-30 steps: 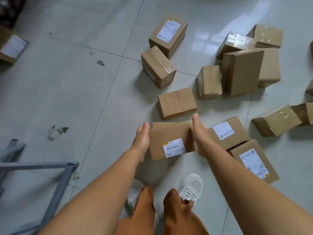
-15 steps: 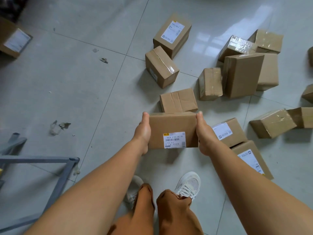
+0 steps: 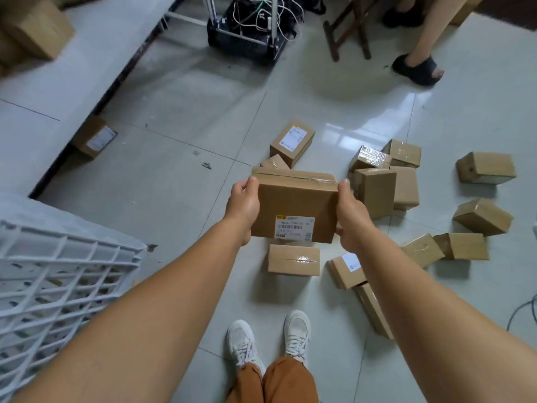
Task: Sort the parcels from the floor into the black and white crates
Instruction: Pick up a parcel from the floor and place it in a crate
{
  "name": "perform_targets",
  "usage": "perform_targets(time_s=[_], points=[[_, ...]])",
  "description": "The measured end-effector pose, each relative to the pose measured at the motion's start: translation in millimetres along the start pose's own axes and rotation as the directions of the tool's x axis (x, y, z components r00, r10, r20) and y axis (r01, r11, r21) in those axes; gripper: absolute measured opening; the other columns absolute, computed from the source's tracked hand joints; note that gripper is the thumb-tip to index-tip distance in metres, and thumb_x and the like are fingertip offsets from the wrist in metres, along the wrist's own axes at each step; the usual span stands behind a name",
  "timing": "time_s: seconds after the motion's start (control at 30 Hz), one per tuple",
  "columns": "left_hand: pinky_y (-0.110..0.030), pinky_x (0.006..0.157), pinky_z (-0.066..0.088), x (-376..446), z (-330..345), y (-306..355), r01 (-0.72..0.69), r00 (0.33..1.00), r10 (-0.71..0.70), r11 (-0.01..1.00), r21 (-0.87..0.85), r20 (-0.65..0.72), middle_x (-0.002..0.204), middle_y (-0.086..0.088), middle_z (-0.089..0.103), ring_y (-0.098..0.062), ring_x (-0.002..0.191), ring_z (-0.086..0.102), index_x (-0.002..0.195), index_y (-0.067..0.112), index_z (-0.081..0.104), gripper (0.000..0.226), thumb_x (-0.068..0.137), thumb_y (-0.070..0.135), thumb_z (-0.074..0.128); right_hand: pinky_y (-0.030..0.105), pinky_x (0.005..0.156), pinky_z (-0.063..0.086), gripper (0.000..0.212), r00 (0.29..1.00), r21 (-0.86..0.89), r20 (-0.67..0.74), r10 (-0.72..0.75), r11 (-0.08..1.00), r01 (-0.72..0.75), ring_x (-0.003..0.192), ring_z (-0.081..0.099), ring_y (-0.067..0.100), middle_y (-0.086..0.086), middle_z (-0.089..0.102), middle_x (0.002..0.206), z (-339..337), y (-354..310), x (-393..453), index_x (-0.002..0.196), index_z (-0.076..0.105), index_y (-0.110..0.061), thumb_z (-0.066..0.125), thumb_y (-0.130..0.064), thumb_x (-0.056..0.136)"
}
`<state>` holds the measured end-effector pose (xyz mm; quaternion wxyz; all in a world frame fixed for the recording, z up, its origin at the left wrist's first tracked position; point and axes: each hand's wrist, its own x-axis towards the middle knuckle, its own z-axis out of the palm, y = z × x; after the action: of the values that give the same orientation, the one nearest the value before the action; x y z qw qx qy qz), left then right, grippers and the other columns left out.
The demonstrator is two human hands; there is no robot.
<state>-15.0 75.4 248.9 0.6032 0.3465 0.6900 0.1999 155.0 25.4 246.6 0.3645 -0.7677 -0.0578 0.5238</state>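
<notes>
A brown cardboard parcel with a white barcode label is held up in the air in front of me. My left hand grips its left side and my right hand grips its right side. Several more cardboard parcels lie scattered on the tiled floor below and to the right. A white lattice crate stands at the lower left. A black crate full of cables sits at the top centre.
A grey platform runs along the left, with a labelled box tucked under its edge. Another person's leg and black sandal and a wooden stool are at the top right. My white shoes are below.
Both hands have lifted the labelled parcel off the floor and up. My view has risen, now showing the white crate, the black crate and the far floor.
</notes>
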Motion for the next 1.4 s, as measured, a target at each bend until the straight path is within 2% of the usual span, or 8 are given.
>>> perform_targets(time_s=[0.17,0.3,0.4,0.63,0.77,0.9,1.07,1.4], points=[[-0.047,0.103,0.041,-37.3,-30.6,60.5,-0.053,0.998,0.049,0.995,-0.089,-0.04,0.13,-0.009,0.052,-0.028,0.117,0.05,0.133,0.02,0.043,0.061,0.093,0.062,0.026,0.03,0.065,0.044,0.04,0.994,-0.001,0.039,-0.098,0.995,0.098,0.093,0.056,0.016,0.003,0.058,0.111,3.6,-59.4,-51.1,0.088,0.053,-0.026,0.03,-0.058,0.096],[-0.028,0.071,0.047,-69.0,-56.6,97.8,-0.088,0.996,0.079,0.976,-0.201,-0.051,0.109,-0.006,0.062,-0.018,0.091,0.059,0.117,0.016,0.055,0.062,0.094,0.064,0.023,0.044,0.1,0.043,0.039,0.978,0.015,0.104,-0.18,0.984,0.18,0.112,0.055,0.03,0.01,0.061,0.114,8.2,-101.4,-84.5,0.088,0.054,-0.025,0.031,-0.056,0.095],[-0.036,0.084,0.051,-90.3,-72.5,120.1,-0.146,0.984,0.121,0.967,-0.208,-0.129,0.116,-0.008,0.061,-0.024,0.1,0.059,0.12,0.018,0.052,0.065,0.086,0.068,0.028,0.047,0.104,0.041,0.052,0.966,0.024,0.134,-0.221,0.975,0.22,0.115,0.057,0.035,0.017,0.061,0.124,14.7,-125.8,-112.7,0.101,0.059,-0.02,0.035,-0.064,0.088],[-0.05,0.088,0.053,-127.6,-109.5,150.2,-0.19,0.966,0.109,0.916,-0.354,-0.234,0.113,-0.009,0.065,-0.032,0.101,0.063,0.118,0.018,0.058,0.09,0.055,0.08,0.041,0.042,0.093,0.047,0.052,0.947,0.037,0.194,-0.256,0.967,0.254,0.09,0.054,0.02,0.003,0.053,0.099,32.9,-163.7,-157.6,0.101,0.053,-0.017,0.04,-0.066,0.09],[-0.022,0.053,0.05,-148.5,-130.3,160.4,-0.243,0.959,0.166,0.899,-0.364,-0.231,0.103,-0.009,0.066,-0.023,0.082,0.064,0.112,0.012,0.06,0.048,0.086,0.049,0.047,0.035,0.07,0.048,0.033,0.929,0.029,0.254,-0.268,0.963,0.269,0.084,0.054,0.021,0.007,0.05,0.098,40.4,-178.8,-180.3,0.084,0.053,-0.021,0.048,-0.053,0.086],[-0.02,0.05,0.046,-162.6,-148.7,166.9,-0.331,0.93,0.255,0.895,-0.3,-0.265,0.102,-0.013,0.065,-0.022,0.079,0.059,0.107,0.009,0.062,0.029,0.091,0.022,0.042,0.026,0.057,0.027,0.014,0.874,0.059,0.336,-0.351,0.934,0.353,0.06,0.036,0.012,-0.001,0.04,0.072,48.5,-195.4,-198.0,0.084,0.053,-0.021,0.042,-0.02,0.094],[-0.031,0.072,0.05,-188.1,-169.9,176.4,-0.423,0.88,0.279,0.829,-0.365,-0.385,0.104,-0.004,0.066,-0.021,0.094,0.061,0.114,0.024,0.054,0.022,0.093,0.025,0.047,0.027,0.069,0.033,0.045,0.811,0.086,0.412,-0.416,0.904,0.42,0.078,0.044,0.013,-0.005,0.056,0.087,63.7,-205.8,-221.2,0.115,0.06,-0.028,0.038,-0.001,0.087],[-0.043,0.095,0.049,-239.6,-241.5,156.8,-0.597,0.696,0.271,0.734,-0.325,-0.665,0.117,-0.002,0.064,-0.022,0.107,0.059,0.113,0.03,0.057,0.023,0.092,0.023,0.054,0.042,0.102,0.042,0.027,0.647,0.146,0.63,-0.429,0.884,0.444,0.102,0.054,0.02,0.004,0.063,0.117,124.6,-194.9,-281.2,0.121,0.054,-0.025,0.05,-0.015,0.095]])
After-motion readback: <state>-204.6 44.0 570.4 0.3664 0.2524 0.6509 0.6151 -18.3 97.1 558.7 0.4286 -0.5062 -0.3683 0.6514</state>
